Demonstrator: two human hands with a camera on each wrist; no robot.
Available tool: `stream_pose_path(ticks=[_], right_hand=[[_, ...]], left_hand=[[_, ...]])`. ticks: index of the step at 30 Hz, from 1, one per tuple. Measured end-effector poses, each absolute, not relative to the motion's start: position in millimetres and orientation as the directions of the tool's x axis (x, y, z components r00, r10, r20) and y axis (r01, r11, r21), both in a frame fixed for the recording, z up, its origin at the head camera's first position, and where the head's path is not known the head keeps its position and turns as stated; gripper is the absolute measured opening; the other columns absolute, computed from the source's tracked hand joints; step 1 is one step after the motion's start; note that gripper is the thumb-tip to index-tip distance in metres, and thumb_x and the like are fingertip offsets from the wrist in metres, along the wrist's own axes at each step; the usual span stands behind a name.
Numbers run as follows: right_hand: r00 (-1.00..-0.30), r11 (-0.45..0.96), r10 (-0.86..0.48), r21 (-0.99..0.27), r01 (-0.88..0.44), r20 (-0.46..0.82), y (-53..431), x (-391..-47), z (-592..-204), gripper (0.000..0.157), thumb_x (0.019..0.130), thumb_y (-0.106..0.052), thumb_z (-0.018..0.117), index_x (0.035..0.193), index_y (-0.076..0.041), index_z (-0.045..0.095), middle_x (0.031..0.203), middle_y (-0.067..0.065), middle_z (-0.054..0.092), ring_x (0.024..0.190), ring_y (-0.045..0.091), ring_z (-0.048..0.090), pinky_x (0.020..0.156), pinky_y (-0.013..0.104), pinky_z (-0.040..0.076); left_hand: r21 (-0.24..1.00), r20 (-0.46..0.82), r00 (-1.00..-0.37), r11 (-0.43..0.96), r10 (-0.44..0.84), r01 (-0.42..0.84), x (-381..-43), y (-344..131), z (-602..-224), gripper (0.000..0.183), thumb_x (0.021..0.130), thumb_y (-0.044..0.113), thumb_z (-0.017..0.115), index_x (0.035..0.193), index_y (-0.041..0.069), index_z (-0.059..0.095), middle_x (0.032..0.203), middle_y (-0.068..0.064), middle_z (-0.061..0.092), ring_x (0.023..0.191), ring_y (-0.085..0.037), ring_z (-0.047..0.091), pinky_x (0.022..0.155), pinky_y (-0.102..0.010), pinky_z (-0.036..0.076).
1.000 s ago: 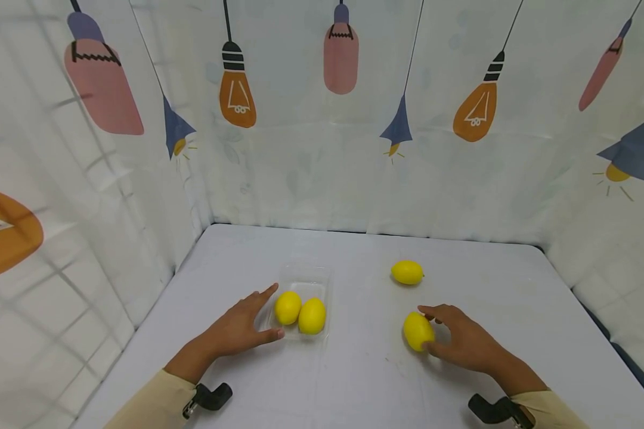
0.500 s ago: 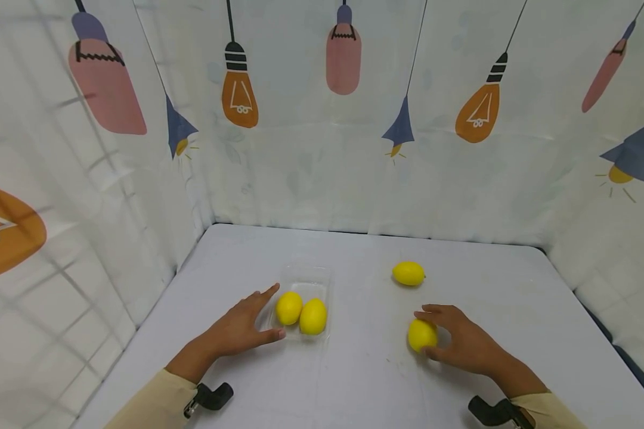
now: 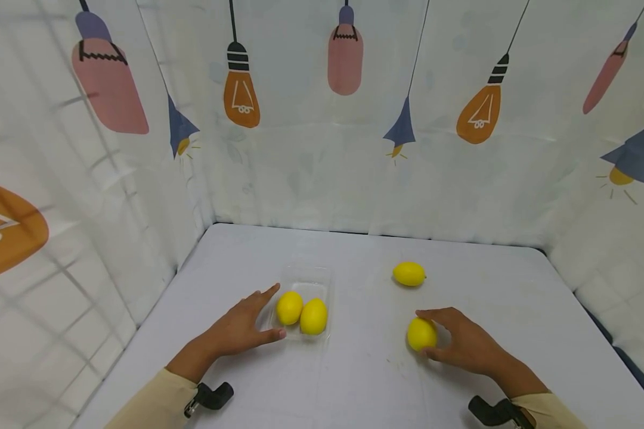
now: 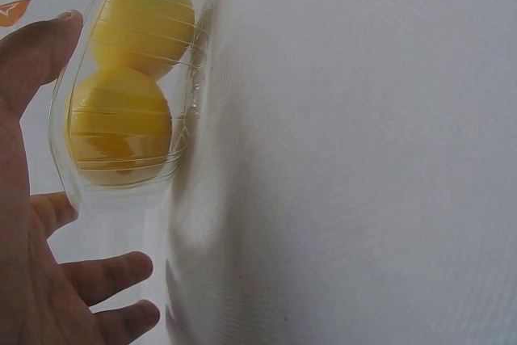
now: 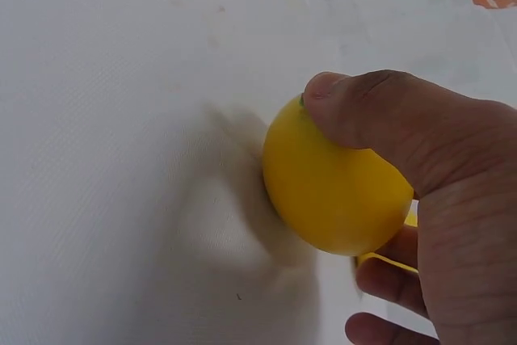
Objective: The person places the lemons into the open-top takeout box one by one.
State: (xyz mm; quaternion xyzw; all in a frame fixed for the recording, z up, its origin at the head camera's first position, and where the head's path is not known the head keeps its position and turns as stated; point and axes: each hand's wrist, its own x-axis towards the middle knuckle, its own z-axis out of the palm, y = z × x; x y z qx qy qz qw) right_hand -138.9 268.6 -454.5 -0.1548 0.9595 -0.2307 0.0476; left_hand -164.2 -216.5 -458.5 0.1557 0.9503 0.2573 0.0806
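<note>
A clear plastic tray [image 3: 307, 290] lies left of the table's middle, holding two yellow lemons [image 3: 289, 308] side by side at its near end. My left hand [image 3: 236, 330] is spread at the tray's near left corner, its thumb and index fingertip at the rim; firm contact cannot be made out. Through the tray wall, the left wrist view shows both lemons [image 4: 121, 127]. To the right, my right hand [image 3: 464, 341] pinches another lemon [image 3: 421, 335] between thumb and fingers, low at the tabletop. The right wrist view has the thumb on that lemon's [image 5: 335, 183] green-marked end.
One more lemon [image 3: 409, 273] lies on the white-covered table [image 3: 365, 381] behind my right hand. Fabric curtains [image 3: 311, 173] printed with lamps hang along the back and both sides. A black device [image 3: 211, 396] is strapped to each wrist.
The lemon at my right hand has turned, its long side now less visible, and shifted slightly rightward. My right fingers have closed around it. The left hand and tray stay put.
</note>
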Motion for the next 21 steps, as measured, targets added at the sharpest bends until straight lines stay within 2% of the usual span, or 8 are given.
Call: stream_pose_path(ticks=[3, 9, 17, 21], right_hand=[[-0.944, 0.837, -0.329, -0.466, -0.286, -0.013, 266, -140, -453, 0.076, 0.078, -0.051, 0.087, 0.144, -0.027, 0.059, 0.141, 0.002, 0.057, 0.119, 0.026, 0.059, 0.095, 0.051, 0.053], [-0.930, 0.812, -0.365, -0.479, -0.334, 0.030, 258, -148, -449, 0.074, 0.081, -0.045, 0.087, 0.145, -0.022, 0.059, 0.141, 0.000, 0.058, 0.118, 0.024, 0.059, 0.092, 0.044, 0.054], [-0.923, 0.791, -0.383, -0.504, -0.348, 0.036, 244, -160, -443, 0.074, 0.082, -0.046, 0.086, 0.147, -0.025, 0.057, 0.142, 0.002, 0.057, 0.114, 0.023, 0.059, 0.090, 0.043, 0.053], [-0.909, 0.763, -0.410, -0.516, -0.390, 0.080, 237, -167, -440, 0.073, 0.082, -0.042, 0.087, 0.146, -0.021, 0.058, 0.142, 0.003, 0.058, 0.114, 0.024, 0.059, 0.089, 0.042, 0.053]], left_hand=[[0.514, -0.074, -0.937, 0.818, 0.342, 0.258, -164, -217, -458, 0.103, 0.084, 0.070, 0.071, 0.165, 0.026, 0.025, 0.162, -0.014, 0.036, 0.148, -0.046, 0.027, 0.112, -0.072, 0.024], [0.513, -0.070, -0.935, 0.817, 0.346, 0.264, -164, -218, -458, 0.103, 0.084, 0.071, 0.070, 0.165, 0.026, 0.024, 0.162, -0.014, 0.036, 0.149, -0.046, 0.027, 0.114, -0.071, 0.023], [0.511, -0.078, -0.935, 0.819, 0.346, 0.260, -164, -219, -459, 0.103, 0.084, 0.072, 0.069, 0.165, 0.027, 0.023, 0.163, -0.014, 0.035, 0.149, -0.045, 0.026, 0.114, -0.071, 0.023], [0.518, -0.073, -0.934, 0.814, 0.350, 0.264, -164, -219, -459, 0.103, 0.084, 0.071, 0.069, 0.165, 0.026, 0.024, 0.163, -0.014, 0.035, 0.150, -0.045, 0.026, 0.115, -0.070, 0.022]])
